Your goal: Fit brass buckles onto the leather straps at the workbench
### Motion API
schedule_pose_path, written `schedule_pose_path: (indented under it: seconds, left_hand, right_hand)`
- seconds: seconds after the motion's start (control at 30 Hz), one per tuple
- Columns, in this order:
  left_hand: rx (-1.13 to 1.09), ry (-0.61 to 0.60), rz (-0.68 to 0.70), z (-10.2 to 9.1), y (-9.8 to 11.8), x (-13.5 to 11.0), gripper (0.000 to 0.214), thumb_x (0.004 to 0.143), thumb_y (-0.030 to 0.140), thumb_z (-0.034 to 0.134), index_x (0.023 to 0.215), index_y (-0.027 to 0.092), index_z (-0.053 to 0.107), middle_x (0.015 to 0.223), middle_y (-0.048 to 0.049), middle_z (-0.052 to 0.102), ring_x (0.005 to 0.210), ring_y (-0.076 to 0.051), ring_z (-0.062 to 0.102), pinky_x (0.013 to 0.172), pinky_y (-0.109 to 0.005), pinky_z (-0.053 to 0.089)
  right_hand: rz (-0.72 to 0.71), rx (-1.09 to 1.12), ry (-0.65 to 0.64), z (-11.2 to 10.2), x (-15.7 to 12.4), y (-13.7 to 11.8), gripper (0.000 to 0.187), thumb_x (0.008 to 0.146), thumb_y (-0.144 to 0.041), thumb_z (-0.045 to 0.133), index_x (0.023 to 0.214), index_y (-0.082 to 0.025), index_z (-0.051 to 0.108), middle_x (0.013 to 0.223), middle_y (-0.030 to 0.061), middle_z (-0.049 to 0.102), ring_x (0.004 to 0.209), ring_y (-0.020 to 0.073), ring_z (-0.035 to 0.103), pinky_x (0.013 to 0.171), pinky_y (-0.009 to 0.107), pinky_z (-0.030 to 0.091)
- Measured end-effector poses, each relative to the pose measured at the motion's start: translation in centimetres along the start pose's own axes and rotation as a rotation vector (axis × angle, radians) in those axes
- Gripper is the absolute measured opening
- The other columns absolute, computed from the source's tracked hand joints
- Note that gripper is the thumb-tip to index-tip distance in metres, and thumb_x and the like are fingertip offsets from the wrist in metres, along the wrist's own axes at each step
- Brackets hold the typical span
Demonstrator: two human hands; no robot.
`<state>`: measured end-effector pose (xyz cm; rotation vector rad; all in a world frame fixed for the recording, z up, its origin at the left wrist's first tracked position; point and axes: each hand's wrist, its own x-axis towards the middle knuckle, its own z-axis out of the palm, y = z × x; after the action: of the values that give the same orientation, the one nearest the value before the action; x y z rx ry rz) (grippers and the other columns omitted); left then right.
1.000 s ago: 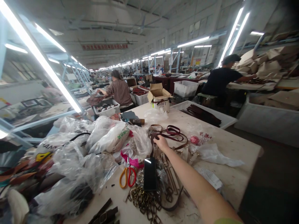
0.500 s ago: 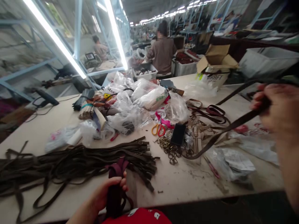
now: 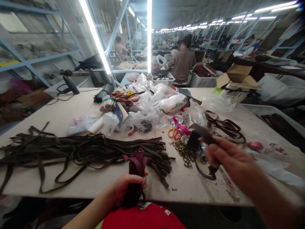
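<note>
Head view, looking forward and down across a long pale work surface [image 3: 190, 187]. Left hand [image 3: 126, 187] at the near edge, grip closed tight around a folded burgundy leather strap [image 3: 135, 178], the strap's lower part hanging below the fingers, just above a red shirt [image 3: 143, 218]. Right hand [image 3: 231, 159] raised over the surface, somewhat blurred, grip narrow, pinching a dark leather strap [image 3: 202, 133], with a dark loop [image 3: 205, 174] curving below the hand. Under and just left of that hand, a black phone [image 3: 193, 140] beside a heap of brass rings [image 3: 183, 152]; orange-handled scissors [image 3: 174, 133] close by. Across the near left, a long bundle of dark brown straps [image 3: 78, 152] with small buckles, its ends just beside the left hand. Farther back, a mound of clear plastic bags [image 3: 147, 108]; at right, burgundy strap loops [image 3: 225, 125] and an open cardboard box [image 3: 235, 82]. Beyond the surface, a seated co-worker [image 3: 182, 62], back turned.
</note>
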<state>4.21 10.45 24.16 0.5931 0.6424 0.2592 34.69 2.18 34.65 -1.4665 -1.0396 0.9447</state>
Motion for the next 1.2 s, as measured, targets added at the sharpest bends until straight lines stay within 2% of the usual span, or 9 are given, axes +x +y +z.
schedule_pose_path:
  seconds: [0.17, 0.37, 0.6, 0.7, 0.8, 0.87, 0.97, 1.1, 1.2]
  left_hand:
    - [-0.029, 0.023, 0.019, -2.2, 0.2, -3.3, 0.027, 0.06, 0.014, 0.062, 0.086, 0.012, 0.054, 0.057, 0.0016, 0.049, 0.054, -0.011, 0.047, 0.054, -0.022, 0.034]
    - [-0.153, 0.066, 0.046, -5.1, 0.3, -5.4, 0.021, 0.067, 0.016, 0.06, 0.086, 0.012, 0.053, 0.058, 0.0016, 0.05, 0.057, -0.011, 0.051, 0.056, -0.022, 0.037]
    - [-0.241, 0.285, -0.129, -5.6, 1.0, -3.8, 0.027, 0.063, 0.011, 0.061, 0.09, 0.013, 0.056, 0.086, -0.0077, 0.066, 0.079, -0.018, 0.061, 0.073, -0.027, 0.045]
    - [-0.228, 0.325, -0.147, -5.4, 1.3, -2.3, 0.026, 0.064, 0.015, 0.06, 0.09, 0.012, 0.058, 0.082, -0.0072, 0.067, 0.07, -0.017, 0.061, 0.065, -0.026, 0.046]
    - [-0.195, 0.35, -0.115, -5.0, 1.6, -1.0, 0.027, 0.066, 0.02, 0.061, 0.091, 0.013, 0.058, 0.083, -0.0074, 0.066, 0.071, -0.019, 0.061, 0.06, -0.027, 0.046]
    - [-0.166, 0.411, -0.078, -4.5, 1.7, -0.3, 0.028, 0.064, 0.02, 0.063, 0.091, 0.014, 0.058, 0.079, -0.0052, 0.066, 0.067, -0.017, 0.06, 0.056, -0.025, 0.045]
    - [-0.056, 0.454, -0.045, -3.5, 1.8, 0.8, 0.019, 0.063, 0.021, 0.064, 0.079, 0.014, 0.059, 0.062, -0.0004, 0.061, 0.053, -0.012, 0.053, 0.05, -0.021, 0.039]
    - [0.177, 0.35, -0.082, -2.1, 1.6, 2.5, 0.019, 0.066, 0.028, 0.062, 0.059, 0.012, 0.056, 0.053, 0.0007, 0.053, 0.047, -0.009, 0.045, 0.048, -0.02, 0.034]
    - [0.323, 0.294, -0.125, -1.2, 1.4, 4.0, 0.02, 0.065, 0.028, 0.064, 0.056, 0.011, 0.057, 0.053, -0.0001, 0.053, 0.049, -0.01, 0.044, 0.049, -0.021, 0.033]
  right_hand:
    - [0.278, 0.132, -0.242, 12.8, -1.8, 7.3, 0.053, 0.07, -0.057, 0.055, 0.103, -0.015, 0.054, 0.05, -0.004, 0.046, 0.041, 0.0086, 0.037, 0.04, 0.022, 0.029]
    - [0.295, 0.21, -0.273, 18.6, -3.8, 12.0, 0.051, 0.074, -0.055, 0.053, 0.104, -0.014, 0.054, 0.053, -0.0023, 0.049, 0.045, 0.0097, 0.039, 0.045, 0.023, 0.032]
    - [0.261, 0.223, -0.325, 20.1, -5.2, 12.3, 0.037, 0.079, -0.045, 0.052, 0.103, -0.018, 0.059, 0.074, 0.0035, 0.058, 0.07, 0.0163, 0.051, 0.066, 0.029, 0.041]
    - [0.13, 0.044, -0.429, 20.5, -5.3, 12.5, 0.024, 0.082, -0.033, 0.047, 0.095, -0.02, 0.063, 0.085, 0.0049, 0.058, 0.081, 0.0187, 0.052, 0.075, 0.031, 0.04]
    - [0.045, -0.165, -0.489, 20.6, -5.2, 13.4, 0.019, 0.081, -0.023, 0.045, 0.079, -0.019, 0.064, 0.074, 0.0031, 0.054, 0.074, 0.0179, 0.05, 0.069, 0.03, 0.039]
    - [0.046, -0.207, -0.515, 20.3, -4.9, 14.2, 0.019, 0.079, -0.019, 0.045, 0.072, -0.02, 0.063, 0.071, 0.0023, 0.053, 0.072, 0.0178, 0.05, 0.066, 0.03, 0.038]
    - [0.181, -0.024, -0.514, 19.2, -3.8, 15.2, 0.017, 0.075, -0.024, 0.053, 0.09, -0.023, 0.062, 0.082, 0.0029, 0.058, 0.078, 0.0192, 0.053, 0.07, 0.032, 0.039]
    - [0.432, 0.432, -0.203, 17.0, -0.6, 15.8, 0.053, 0.073, -0.055, 0.052, 0.111, -0.018, 0.049, 0.074, 0.0022, 0.055, 0.058, 0.0132, 0.05, 0.052, 0.025, 0.037]
    - [0.424, 0.473, 0.106, 15.3, 2.0, 15.7, 0.047, 0.074, -0.057, 0.052, 0.095, -0.015, 0.053, 0.057, -0.0035, 0.045, 0.047, 0.0093, 0.04, 0.043, 0.021, 0.029]
